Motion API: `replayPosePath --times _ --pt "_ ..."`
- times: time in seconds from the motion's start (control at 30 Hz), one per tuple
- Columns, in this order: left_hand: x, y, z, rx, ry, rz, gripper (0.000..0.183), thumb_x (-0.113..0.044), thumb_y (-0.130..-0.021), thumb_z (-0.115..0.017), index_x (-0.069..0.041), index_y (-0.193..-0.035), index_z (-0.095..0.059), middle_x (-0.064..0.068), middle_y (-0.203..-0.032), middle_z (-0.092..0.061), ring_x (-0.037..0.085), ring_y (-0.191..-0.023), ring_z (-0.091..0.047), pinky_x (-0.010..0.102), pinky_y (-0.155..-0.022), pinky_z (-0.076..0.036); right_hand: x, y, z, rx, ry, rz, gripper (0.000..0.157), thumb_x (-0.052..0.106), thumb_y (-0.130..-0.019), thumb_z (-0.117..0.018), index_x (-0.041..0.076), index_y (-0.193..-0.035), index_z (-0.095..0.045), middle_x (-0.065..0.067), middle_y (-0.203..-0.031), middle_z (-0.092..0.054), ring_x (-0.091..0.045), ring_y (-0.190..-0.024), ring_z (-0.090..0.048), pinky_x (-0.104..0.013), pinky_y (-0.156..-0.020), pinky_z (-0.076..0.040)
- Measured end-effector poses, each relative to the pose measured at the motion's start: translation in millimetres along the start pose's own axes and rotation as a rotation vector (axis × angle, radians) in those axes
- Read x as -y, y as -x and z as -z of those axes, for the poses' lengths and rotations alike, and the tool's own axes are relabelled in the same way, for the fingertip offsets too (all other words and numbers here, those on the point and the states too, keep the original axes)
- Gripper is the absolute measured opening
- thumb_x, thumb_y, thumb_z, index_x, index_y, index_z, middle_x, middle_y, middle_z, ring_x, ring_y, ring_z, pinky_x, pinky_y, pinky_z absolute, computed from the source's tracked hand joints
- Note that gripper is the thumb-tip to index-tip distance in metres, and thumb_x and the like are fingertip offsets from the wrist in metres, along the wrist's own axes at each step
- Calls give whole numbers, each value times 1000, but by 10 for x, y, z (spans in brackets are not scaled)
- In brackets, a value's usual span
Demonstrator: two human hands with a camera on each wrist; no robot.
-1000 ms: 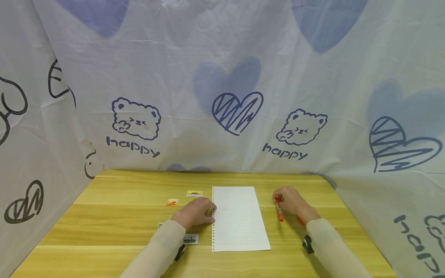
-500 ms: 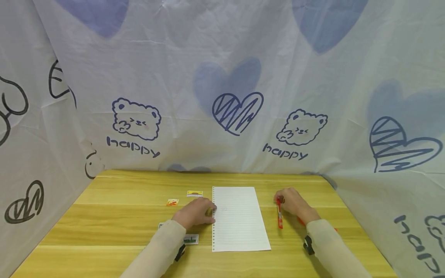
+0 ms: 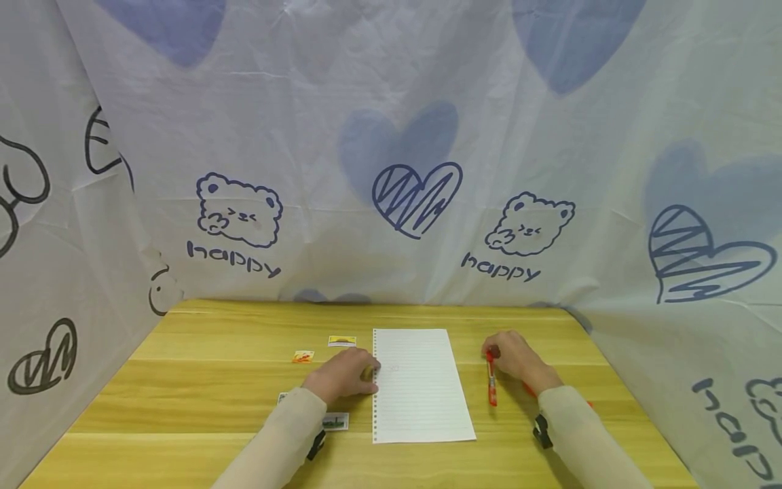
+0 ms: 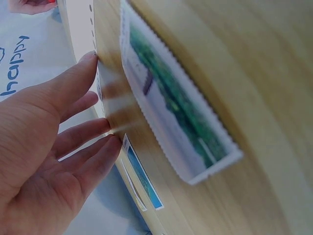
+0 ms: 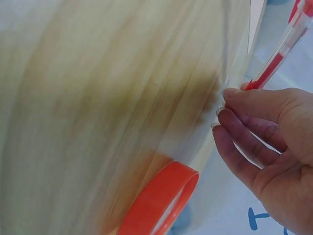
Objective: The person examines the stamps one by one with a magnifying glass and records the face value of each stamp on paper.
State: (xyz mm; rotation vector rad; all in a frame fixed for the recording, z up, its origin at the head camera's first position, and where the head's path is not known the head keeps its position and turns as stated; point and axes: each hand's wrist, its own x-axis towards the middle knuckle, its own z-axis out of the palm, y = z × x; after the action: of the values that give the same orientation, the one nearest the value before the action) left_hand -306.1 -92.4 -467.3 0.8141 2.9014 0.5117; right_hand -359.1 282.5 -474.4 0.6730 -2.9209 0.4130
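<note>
My left hand (image 3: 343,373) rests at the left, punched edge of a lined sheet of paper (image 3: 424,401), thumb and fingers apart. The left wrist view shows its fingertips touching down there, with a green landscape stamp (image 4: 171,103) beside it. Right of the sheet, my right hand (image 3: 516,354) pinches one end of a red pen (image 3: 491,387) between thumb and fingers. The pen's clear barrel (image 5: 276,66) and red refill show in the right wrist view. A faint reddish mark (image 3: 394,367) is on the paper.
A yellow stamp (image 3: 342,341) and an orange stamp (image 3: 303,356) lie behind my left hand. Another stamp (image 3: 282,396) is partly hidden by the left sleeve. A red ring-shaped object (image 5: 156,203) sits by my right wrist. Printed cloth (image 3: 330,224) hangs behind the wooden table.
In the right hand, the pen has swung so its free end points more toward me, and the hand shifted slightly right. The left hand and paper stay in place.
</note>
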Motion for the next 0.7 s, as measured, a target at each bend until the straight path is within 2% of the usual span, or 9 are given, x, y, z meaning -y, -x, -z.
replayPosePath --times 0.3,0.5,0.7 --pt "-4 14 3 -9 9 -20 40 -21 -86 -84 -3 -121 -74 11 -123 -74 23 -105 -67 44 -98 -56 -5 -2 -9 -23 6 35 19 -10 -78 -73 6 -88 -77 -4 -85 -76 -17 -78 -61 -41 -79 -59" --pt "-7 11 4 -7 7 -15 40 -21 -86 -85 -4 -120 -74 11 -121 -75 17 -94 -61 40 -91 -55 2 1 -8 -25 10 39 19 -11 -78 -73 5 -88 -77 -4 -85 -75 -17 -77 -61 -41 -79 -59" --pt "-11 15 3 -5 13 -10 39 -22 -87 -84 -4 -121 -74 10 -122 -75 19 -100 -64 42 -96 -55 5 -3 -15 -21 5 27 20 -11 -79 -72 6 -88 -77 -4 -86 -76 -18 -78 -61 -42 -80 -59"
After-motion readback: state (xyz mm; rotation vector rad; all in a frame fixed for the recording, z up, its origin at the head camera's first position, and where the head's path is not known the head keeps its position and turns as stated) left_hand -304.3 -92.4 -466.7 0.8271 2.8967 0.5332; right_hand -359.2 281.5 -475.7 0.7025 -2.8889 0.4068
